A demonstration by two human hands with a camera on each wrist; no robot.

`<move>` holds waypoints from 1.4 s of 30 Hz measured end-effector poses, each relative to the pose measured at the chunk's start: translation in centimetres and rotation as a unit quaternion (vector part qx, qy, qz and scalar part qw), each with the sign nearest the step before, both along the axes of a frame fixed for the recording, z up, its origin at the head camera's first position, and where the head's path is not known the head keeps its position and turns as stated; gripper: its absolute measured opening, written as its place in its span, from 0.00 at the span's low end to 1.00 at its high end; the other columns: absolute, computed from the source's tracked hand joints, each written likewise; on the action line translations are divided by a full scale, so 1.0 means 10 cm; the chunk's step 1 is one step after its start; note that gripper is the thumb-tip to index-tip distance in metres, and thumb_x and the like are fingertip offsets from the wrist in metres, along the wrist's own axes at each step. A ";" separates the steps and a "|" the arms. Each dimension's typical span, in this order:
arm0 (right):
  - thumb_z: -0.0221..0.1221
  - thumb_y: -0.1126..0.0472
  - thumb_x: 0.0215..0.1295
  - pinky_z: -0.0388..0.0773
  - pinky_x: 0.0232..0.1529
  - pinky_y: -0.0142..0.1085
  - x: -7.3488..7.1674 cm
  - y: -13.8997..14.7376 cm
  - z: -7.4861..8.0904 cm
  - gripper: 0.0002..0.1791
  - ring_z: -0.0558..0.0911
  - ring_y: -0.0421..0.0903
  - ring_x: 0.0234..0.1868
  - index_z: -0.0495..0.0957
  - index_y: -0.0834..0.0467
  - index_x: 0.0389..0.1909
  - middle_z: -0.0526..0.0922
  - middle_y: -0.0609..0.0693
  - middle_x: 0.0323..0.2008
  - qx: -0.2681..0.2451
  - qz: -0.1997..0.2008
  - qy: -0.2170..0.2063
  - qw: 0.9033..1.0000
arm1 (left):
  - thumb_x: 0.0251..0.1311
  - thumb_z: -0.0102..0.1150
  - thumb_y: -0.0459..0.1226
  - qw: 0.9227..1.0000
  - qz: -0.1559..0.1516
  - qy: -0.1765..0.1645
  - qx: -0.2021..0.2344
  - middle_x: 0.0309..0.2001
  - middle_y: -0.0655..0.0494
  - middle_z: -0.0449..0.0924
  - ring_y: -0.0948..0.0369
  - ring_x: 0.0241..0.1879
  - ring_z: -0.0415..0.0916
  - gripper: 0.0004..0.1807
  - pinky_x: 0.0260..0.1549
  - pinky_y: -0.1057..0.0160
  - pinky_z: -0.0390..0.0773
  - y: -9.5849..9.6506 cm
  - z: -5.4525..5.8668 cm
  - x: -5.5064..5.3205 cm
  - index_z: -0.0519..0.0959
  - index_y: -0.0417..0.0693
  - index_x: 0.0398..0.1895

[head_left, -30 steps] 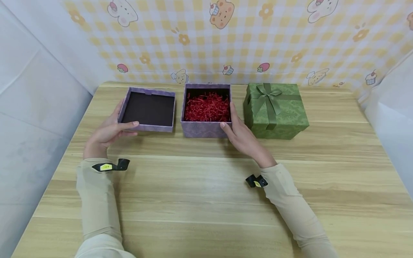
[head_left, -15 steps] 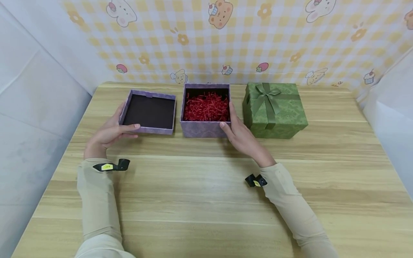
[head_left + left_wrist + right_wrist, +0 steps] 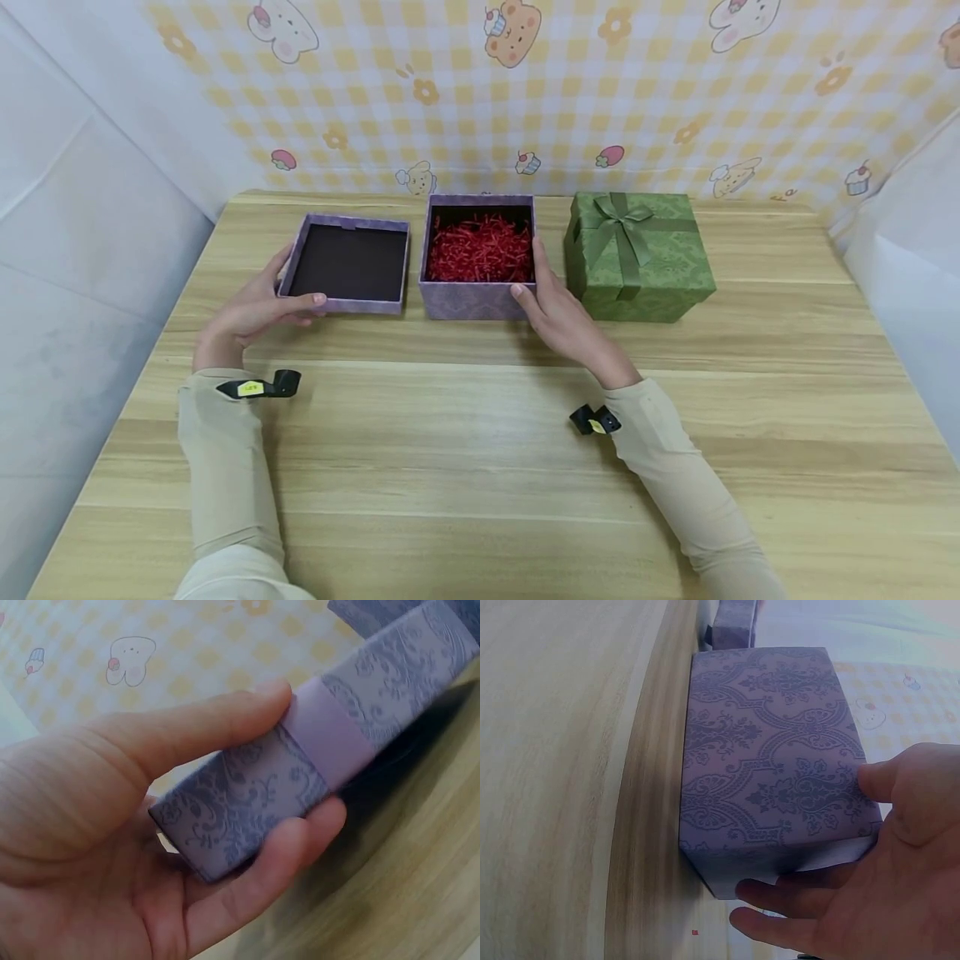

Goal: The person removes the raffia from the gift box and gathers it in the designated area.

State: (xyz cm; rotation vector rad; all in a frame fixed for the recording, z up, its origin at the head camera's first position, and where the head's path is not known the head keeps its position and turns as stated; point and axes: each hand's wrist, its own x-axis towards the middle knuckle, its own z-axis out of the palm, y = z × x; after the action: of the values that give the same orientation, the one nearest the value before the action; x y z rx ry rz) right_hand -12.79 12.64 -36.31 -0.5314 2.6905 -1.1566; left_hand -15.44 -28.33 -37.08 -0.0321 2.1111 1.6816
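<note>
A purple patterned box lid point(image 3: 348, 262) lies upturned at the left, its black inside facing up. My left hand point(image 3: 251, 312) holds it by the near left corner. In the left wrist view the thumb point(image 3: 217, 724) presses the rim edge, and fingers curl beneath the lid's side with its lilac ribbon point(image 3: 326, 735). Beside the lid stands the purple gift box point(image 3: 476, 302), lidless and filled with red shredded paper point(image 3: 483, 250). My right hand point(image 3: 561, 317) grips that box at its near right corner, thumb on the front and fingers along the right side.
A green gift box point(image 3: 660, 258) with a ribbon bow stands lidded to the right of the purple one. Behind all three hangs a yellow checked cloth point(image 3: 465, 108). The wooden table point(image 3: 420, 450) stretches toward me, with a white wall point(image 3: 90, 250) at the left.
My left hand has brought the lid slightly nearer to me and lower, and the lid now lies flatter. The right hand and purple box have stayed in place.
</note>
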 end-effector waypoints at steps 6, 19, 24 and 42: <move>0.37 0.45 0.73 0.46 0.67 0.45 -0.01 0.00 0.00 0.40 0.44 0.51 0.71 0.21 0.52 0.71 0.31 0.52 0.72 0.002 0.000 0.001 1.000 | 0.58 0.62 0.37 0.997 0.005 0.023 -0.068 0.39 0.42 0.72 0.61 0.24 0.77 0.53 0.24 0.65 0.77 -0.01 0.00 0.02 0.33 0.70 0.73; 0.36 0.43 0.72 0.46 0.67 0.46 0.02 0.01 0.00 0.41 0.43 0.51 0.71 0.20 0.50 0.70 0.30 0.50 0.72 0.004 -0.001 -0.013 1.000 | 0.55 0.64 0.47 0.985 -0.018 0.017 -0.173 0.27 0.51 0.71 0.60 0.23 0.70 0.54 0.24 0.63 0.73 -0.07 -0.02 0.04 0.34 0.65 0.74; 0.36 0.43 0.72 0.46 0.67 0.46 0.02 0.01 0.00 0.41 0.43 0.51 0.71 0.21 0.50 0.71 0.30 0.50 0.72 0.004 -0.001 -0.010 1.000 | 0.56 0.62 0.51 0.977 -0.036 0.010 -0.212 0.42 0.41 0.70 0.58 0.31 0.74 0.55 0.31 0.63 0.78 -0.09 -0.07 0.03 0.33 0.55 0.74; 0.37 0.44 0.72 0.47 0.67 0.47 0.00 0.02 -0.01 0.41 0.44 0.52 0.71 0.21 0.51 0.71 0.30 0.50 0.72 0.004 0.000 -0.003 1.000 | 0.55 0.62 0.53 0.974 -0.030 -0.006 -0.226 0.57 0.33 0.60 0.58 0.33 0.78 0.53 0.34 0.65 0.79 -0.07 -0.03 0.05 0.43 0.38 0.72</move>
State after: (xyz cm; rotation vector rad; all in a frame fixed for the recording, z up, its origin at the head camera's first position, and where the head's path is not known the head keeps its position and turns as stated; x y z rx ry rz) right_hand -12.75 12.80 -36.40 -0.5262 2.6882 -1.1436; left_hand -14.90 -29.00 -37.40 -0.1146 2.4153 1.1339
